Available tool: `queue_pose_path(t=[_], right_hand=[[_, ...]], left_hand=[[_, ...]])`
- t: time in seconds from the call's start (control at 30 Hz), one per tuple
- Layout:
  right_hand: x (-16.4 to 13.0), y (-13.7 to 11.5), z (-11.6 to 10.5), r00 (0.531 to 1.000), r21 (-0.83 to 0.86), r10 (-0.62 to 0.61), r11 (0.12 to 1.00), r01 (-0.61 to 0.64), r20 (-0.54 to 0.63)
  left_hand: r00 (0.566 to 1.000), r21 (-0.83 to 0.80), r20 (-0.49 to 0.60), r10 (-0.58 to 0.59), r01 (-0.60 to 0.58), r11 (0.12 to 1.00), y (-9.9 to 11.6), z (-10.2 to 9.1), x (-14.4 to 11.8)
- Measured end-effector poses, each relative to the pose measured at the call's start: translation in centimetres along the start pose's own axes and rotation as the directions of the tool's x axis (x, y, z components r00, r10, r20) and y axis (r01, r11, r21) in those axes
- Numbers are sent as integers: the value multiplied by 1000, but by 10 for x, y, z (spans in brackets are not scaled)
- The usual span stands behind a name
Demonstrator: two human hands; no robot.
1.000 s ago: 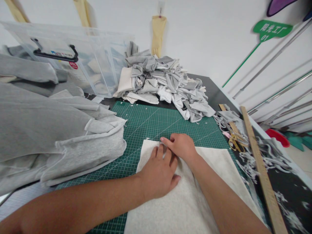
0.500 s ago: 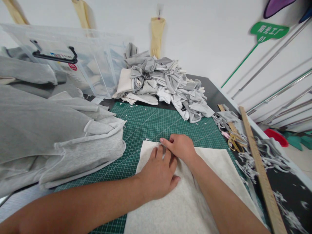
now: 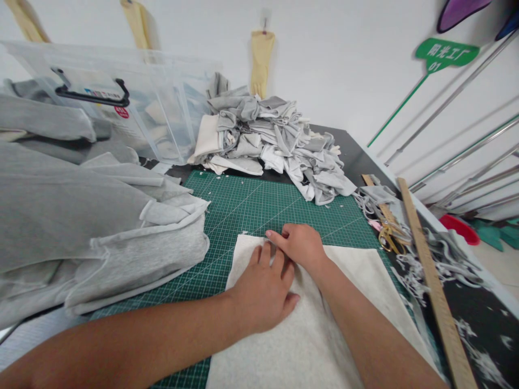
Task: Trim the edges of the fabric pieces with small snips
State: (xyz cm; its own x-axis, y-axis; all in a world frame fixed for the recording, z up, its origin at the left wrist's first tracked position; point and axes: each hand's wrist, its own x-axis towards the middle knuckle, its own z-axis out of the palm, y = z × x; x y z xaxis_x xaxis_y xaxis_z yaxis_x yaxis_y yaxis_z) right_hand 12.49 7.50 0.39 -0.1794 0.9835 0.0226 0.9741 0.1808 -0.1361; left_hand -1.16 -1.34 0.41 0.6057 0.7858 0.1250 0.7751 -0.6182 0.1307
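Note:
A cream fabric piece (image 3: pixel 255 356) lies on the green cutting mat (image 3: pixel 259 202), its top edge running across the middle of the mat. Flat on this fabric rests my left hand (image 3: pixel 263 292), fingers stretched forward near the top edge and thumb out to the right. Just beyond and to the right, my right hand (image 3: pixel 302 246) is closed at the fabric's top edge, its thumb pointing left. The curled fingers are partly hidden, but they appear to grip the edge. A small grey patch shows between the two hands.
Grey garments (image 3: pixel 162 237) lie heaped at left, before a clear plastic box (image 3: pixel 162 102). A pile of grey fabric pieces (image 3: pixel 275 129) sits at the back. At right are gold-handled scissors (image 3: pixel 387 237), a wooden ruler (image 3: pixel 436 292) and fabric scraps (image 3: pixel 413 273).

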Motion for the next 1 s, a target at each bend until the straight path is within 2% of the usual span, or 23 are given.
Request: queue_pose_path(t=[1.0], right_hand=[[0, 1, 1, 1000, 2, -12, 1000, 12, -8]], left_hand=[[1000, 2, -9, -1, 1, 1000, 0, 1, 0]])
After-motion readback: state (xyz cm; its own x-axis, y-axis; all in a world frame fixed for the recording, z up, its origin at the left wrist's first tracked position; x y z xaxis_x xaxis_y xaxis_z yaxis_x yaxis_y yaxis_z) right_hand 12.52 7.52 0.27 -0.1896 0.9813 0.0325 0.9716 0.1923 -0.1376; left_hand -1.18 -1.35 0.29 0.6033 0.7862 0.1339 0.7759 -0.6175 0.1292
